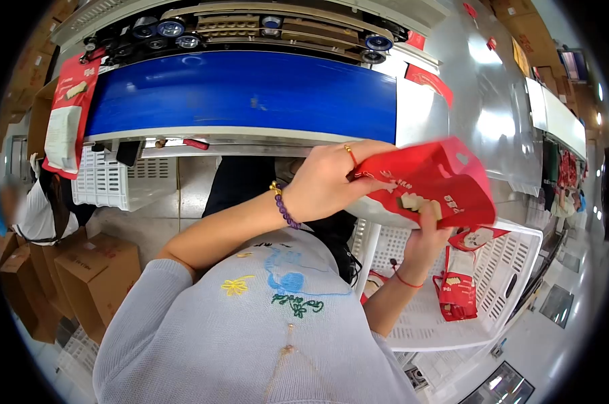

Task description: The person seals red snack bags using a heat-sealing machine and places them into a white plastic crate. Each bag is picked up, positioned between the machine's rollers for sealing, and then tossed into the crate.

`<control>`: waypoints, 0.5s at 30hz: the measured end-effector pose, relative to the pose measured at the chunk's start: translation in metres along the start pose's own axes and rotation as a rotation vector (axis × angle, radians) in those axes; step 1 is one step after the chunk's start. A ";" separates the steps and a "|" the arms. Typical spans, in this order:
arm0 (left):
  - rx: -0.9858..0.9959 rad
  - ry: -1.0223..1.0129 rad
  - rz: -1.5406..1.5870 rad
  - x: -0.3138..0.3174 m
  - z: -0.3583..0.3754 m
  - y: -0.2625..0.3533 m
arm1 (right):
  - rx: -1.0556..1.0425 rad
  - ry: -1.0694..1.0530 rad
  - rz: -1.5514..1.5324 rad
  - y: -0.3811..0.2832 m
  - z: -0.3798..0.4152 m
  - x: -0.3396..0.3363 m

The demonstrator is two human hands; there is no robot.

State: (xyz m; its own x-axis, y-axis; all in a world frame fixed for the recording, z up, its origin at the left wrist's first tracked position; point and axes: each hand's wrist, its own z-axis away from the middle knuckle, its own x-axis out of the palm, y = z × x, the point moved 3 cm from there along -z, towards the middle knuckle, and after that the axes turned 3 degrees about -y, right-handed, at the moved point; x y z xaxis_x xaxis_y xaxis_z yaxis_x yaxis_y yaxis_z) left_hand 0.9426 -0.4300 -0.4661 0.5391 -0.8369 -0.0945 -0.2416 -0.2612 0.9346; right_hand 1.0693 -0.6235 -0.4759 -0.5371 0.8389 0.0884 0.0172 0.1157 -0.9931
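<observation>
Held up to the right of my chest is a red printed food pouch [452, 176], tilted, with a picture of pale pieces on its front. My left hand [326, 180], wearing a purple bead bracelet, is closed on the pouch's left edge. Lower down, my right hand [422, 246], with a red string at the wrist, grips the bottom edge, thumb on the printed front and the other fingers hidden behind. Below it, a white plastic crate [520, 269] holds red pouches [458, 286].
A blue conveyor belt [244, 94] runs across in front of me, under a machine with wheels and rollers [271, 30]. Another red pouch [67, 111] hangs at its left end. A metal surface [510, 145] lies right. Cardboard boxes [99, 273] and a person [45, 209] are left.
</observation>
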 end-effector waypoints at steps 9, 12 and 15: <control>-0.354 0.054 0.055 0.003 -0.080 -0.085 | 0.017 0.148 0.211 0.016 -0.100 -0.027; -0.344 0.264 0.057 0.007 -0.097 -0.090 | -0.017 0.147 0.121 0.019 -0.129 -0.026; -0.407 0.305 0.322 0.018 -0.114 -0.096 | -0.054 0.165 0.171 0.014 -0.154 -0.030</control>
State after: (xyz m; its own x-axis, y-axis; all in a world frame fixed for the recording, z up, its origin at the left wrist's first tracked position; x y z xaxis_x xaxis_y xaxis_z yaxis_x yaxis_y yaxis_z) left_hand 1.0675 -0.3650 -0.5183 0.7120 -0.6516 0.2619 -0.1357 0.2382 0.9617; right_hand 1.2151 -0.5652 -0.4806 -0.3772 0.9239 -0.0646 0.1430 -0.0108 -0.9897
